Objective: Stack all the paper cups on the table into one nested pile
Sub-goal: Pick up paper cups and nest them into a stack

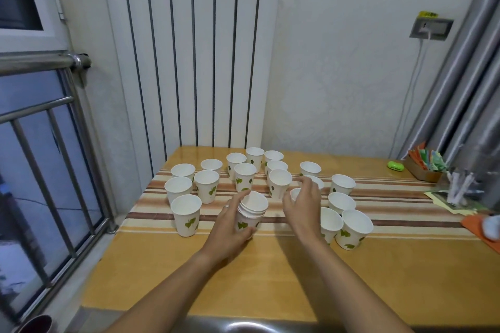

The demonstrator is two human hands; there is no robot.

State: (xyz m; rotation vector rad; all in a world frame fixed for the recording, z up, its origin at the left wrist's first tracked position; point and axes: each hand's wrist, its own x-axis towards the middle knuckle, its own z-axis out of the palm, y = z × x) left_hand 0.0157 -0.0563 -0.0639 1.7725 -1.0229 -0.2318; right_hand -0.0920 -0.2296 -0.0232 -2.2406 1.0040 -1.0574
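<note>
Paper cups (207, 186), white with green leaf prints, stand upright and scattered across a striped cloth (392, 192) on a wooden table (270, 278), while a small nested pile (251, 211) sits near the middle. The left hand (230, 227) curls around that pile's side wall, and the right hand (304, 201) reaches with relaxed, spread fingers over a single cup (295, 193) just right of it, holding nothing. These cups look light, thin and easily crushed, so a gentle grip on the side wall below the rim seems best.
</note>
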